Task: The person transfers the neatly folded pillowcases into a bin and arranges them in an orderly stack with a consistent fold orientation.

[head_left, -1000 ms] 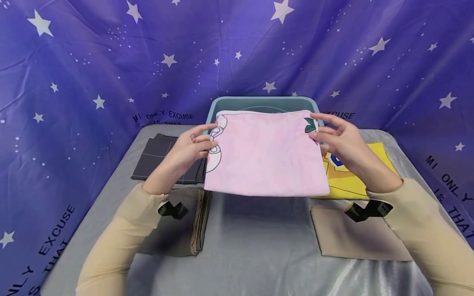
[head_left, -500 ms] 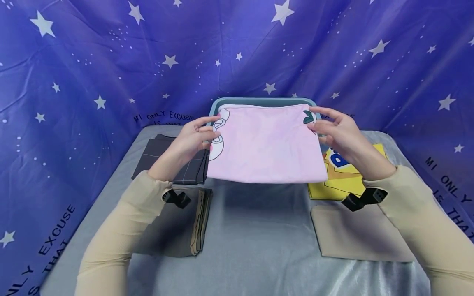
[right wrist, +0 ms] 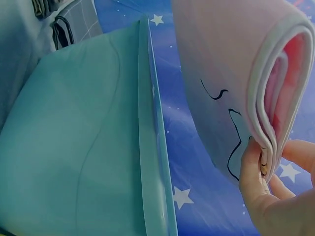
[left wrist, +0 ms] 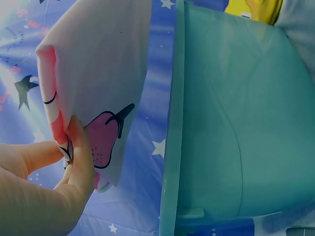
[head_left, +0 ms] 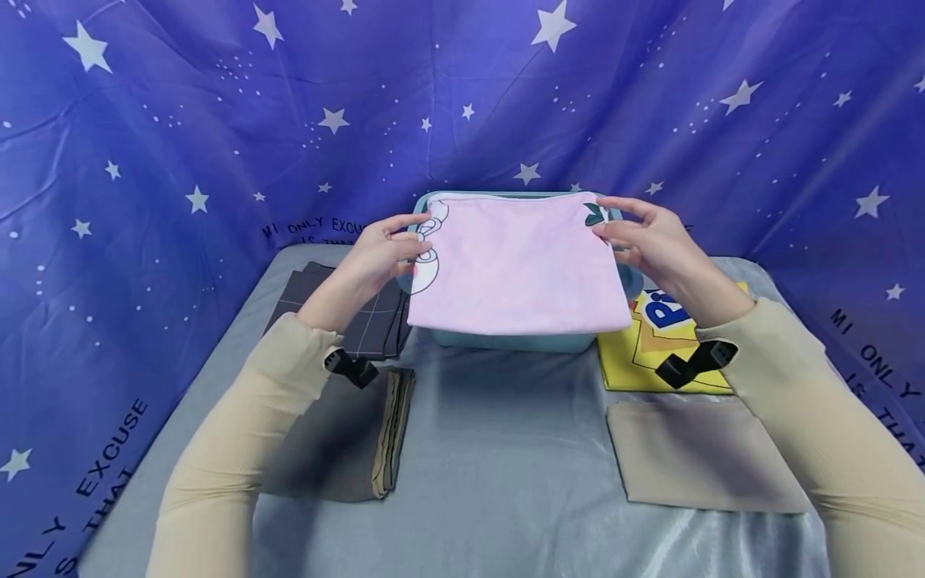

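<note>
A folded pink cloth (head_left: 516,265) with cartoon prints at its sides is held up flat between the two hands. The left hand (head_left: 379,255) pinches its left edge between thumb and fingers; the left wrist view shows a strawberry-like print (left wrist: 104,140) on the underside. On the other side the right hand (head_left: 646,237) pinches the right edge, where the right wrist view shows several folded layers (right wrist: 283,83). Behind and below the cloth stands a blue-green plastic bin (head_left: 513,343), mostly covered by it in the head view. The bin's inside is hidden there.
At the left lie a dark checked folded cloth (head_left: 372,321) and a grey-brown folded stack (head_left: 332,449). On the right are a yellow printed cloth (head_left: 629,361) and a beige folded cloth (head_left: 694,449). A grey cover (head_left: 499,482) drapes the table; a starry curtain (head_left: 462,104) hangs behind.
Both hands have moved the pink cloth forward, away from the body, so it covers more of the bin's opening. The bin's front wall now shows beneath it. The other cloths have not moved.
</note>
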A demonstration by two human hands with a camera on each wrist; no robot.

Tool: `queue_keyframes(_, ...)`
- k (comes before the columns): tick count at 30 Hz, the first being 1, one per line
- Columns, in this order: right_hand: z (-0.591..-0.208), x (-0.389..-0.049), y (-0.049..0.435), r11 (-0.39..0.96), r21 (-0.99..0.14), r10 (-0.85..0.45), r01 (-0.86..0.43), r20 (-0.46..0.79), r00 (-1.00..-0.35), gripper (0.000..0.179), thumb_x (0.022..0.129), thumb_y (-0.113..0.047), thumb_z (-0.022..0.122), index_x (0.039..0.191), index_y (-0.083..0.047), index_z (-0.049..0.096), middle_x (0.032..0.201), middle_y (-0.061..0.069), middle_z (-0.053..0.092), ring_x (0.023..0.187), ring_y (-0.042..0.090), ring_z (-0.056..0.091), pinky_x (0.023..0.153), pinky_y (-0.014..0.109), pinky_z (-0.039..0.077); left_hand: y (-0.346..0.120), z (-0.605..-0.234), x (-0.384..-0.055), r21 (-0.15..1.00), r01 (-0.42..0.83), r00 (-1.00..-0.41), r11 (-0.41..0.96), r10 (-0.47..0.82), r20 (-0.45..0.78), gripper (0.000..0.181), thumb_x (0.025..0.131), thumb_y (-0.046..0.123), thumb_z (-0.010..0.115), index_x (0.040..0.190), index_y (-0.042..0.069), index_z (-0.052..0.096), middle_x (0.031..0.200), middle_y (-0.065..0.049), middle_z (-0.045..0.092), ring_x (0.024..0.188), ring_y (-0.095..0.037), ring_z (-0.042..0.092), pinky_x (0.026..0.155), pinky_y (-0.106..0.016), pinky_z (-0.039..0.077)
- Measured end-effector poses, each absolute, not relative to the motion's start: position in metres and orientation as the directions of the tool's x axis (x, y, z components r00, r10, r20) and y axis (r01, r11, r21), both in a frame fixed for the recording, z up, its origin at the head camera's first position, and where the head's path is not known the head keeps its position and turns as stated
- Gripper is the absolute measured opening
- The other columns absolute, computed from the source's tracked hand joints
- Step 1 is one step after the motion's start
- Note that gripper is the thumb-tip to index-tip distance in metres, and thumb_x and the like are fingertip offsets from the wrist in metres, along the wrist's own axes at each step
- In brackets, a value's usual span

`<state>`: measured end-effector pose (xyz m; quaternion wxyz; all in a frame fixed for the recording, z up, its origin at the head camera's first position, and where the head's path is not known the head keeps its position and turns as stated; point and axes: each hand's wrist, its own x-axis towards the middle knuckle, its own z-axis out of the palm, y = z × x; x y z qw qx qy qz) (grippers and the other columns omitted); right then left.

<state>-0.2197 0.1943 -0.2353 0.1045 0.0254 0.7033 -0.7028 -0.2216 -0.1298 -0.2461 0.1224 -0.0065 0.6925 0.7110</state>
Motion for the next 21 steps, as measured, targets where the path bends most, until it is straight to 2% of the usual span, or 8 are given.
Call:
queue_keyframes(4, -0.235, -0.227, 0.193, 0.054, -0.978, -0.101, 0.201, -0.205, -0.974, 0.067, 0.073, -0.019, 0.072, 0.132, -0.017, 0.041, 0.136, 0.008, 0.032, 0.102, 0.015, 0.051, 0.085, 0.027, 0.045, -0.128, -0.245, -0.229, 0.981, -0.194, -0.971, -0.017, 0.148, -0.19, 0.045, 0.083, -0.001, 0.057, 0.125, 0.013, 0.049, 0.091, -0.006, 0.06, 0.075, -0.015, 0.057, 0.058, -0.025, 0.046)
queue_keyframes(6, -0.234, -0.231, 0.193, 0.081, -0.975, -0.09, 0.206, -0.213, -0.973, 0.067, 0.073, -0.021, 0.072, 0.133, -0.017, 0.041, 0.134, 0.008, 0.035, 0.102, 0.015, 0.052, 0.085, 0.027, 0.045, -0.127, -0.245, -0.232, 0.981, -0.195, -0.971, -0.018, 0.143, -0.19, 0.045, 0.083, -0.001, 0.057, 0.125, 0.012, 0.049, 0.091, -0.006, 0.06, 0.075, -0.015, 0.057, 0.059, -0.025, 0.047)
queue_keyframes(12, -0.233, -0.24, 0.193, 0.105, -0.971, -0.072, 0.214, -0.222, -0.972, 0.067, 0.074, -0.021, 0.071, 0.133, -0.015, 0.04, 0.119, 0.005, 0.047, 0.087, 0.01, 0.058, 0.067, 0.02, 0.05, -0.122, -0.245, -0.243, 0.977, -0.212, -0.971, 0.02, 0.107, -0.213, 0.043, 0.083, 0.0, 0.057, 0.124, 0.013, 0.051, 0.098, -0.007, 0.058, 0.077, -0.016, 0.057, 0.064, -0.027, 0.047)
queue_keyframes(17, -0.232, -0.246, 0.191, 0.115, -0.97, -0.061, 0.216, -0.224, -0.973, 0.065, 0.076, -0.018, 0.069, 0.134, -0.012, 0.039, 0.103, 0.001, 0.054, 0.077, 0.009, 0.059, 0.065, 0.02, 0.05, -0.118, -0.244, -0.252, 0.972, -0.231, -0.968, 0.045, 0.091, -0.234, 0.042, 0.084, 0.001, 0.057, 0.124, 0.013, 0.051, 0.109, -0.008, 0.055, 0.084, -0.017, 0.057, 0.072, -0.029, 0.046)
queue_keyframes(21, -0.231, -0.251, 0.19, 0.102, -0.968, -0.044, 0.229, -0.235, -0.971, 0.063, 0.077, -0.014, 0.068, 0.133, -0.01, 0.039, 0.094, -0.001, 0.057, 0.072, 0.008, 0.059, 0.063, 0.02, 0.05, -0.115, -0.244, -0.26, 0.965, -0.247, -0.965, 0.086, 0.068, -0.253, 0.042, 0.083, 0.003, 0.058, 0.124, 0.014, 0.051, 0.11, -0.007, 0.055, 0.083, -0.016, 0.055, 0.067, -0.025, 0.046)
